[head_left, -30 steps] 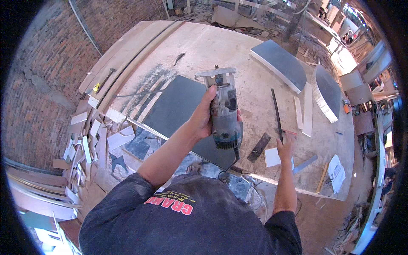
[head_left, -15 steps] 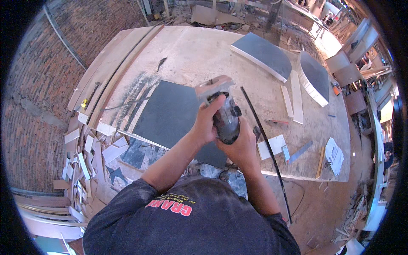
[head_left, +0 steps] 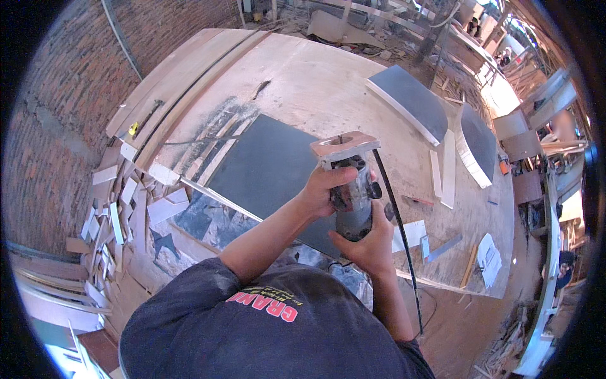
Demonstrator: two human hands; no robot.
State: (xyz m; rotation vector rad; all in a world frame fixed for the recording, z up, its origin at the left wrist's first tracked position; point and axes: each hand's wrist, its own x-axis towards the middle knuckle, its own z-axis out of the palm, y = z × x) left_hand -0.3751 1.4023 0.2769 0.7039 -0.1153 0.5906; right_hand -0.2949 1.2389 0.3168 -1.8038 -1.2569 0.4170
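Observation:
Both my hands grip a hand-held trim router (head_left: pixel 355 205), its dark cylindrical body pointing toward me and its flat, square wooden-faced base (head_left: pixel 344 146) tipped up on the far side. My left hand (head_left: pixel 320 192) wraps the body near the base, thumb across the front. Lower down, my right hand (head_left: pixel 369 243) is closed around the body's near end. Under the router lies a dark grey laminate-faced panel (head_left: pixel 265 167) on the worktable, partly covered by my left arm. A black cord (head_left: pixel 402 221) passes just right of the router.
Two curved dark-topped panels (head_left: pixel 413 101) lie at the table's far right. A set square (head_left: pixel 442 248), a white paper (head_left: pixel 489 260) and wood strips (head_left: pixel 447 169) rest at right. Long boards (head_left: pixel 208 95) line the left edge. Offcuts (head_left: pixel 129 208) pile on the floor beside the brick wall.
The router, held in both hands, has shifted right and slightly down in the picture, and its base shows more clearly. The view itself has also turned a little.

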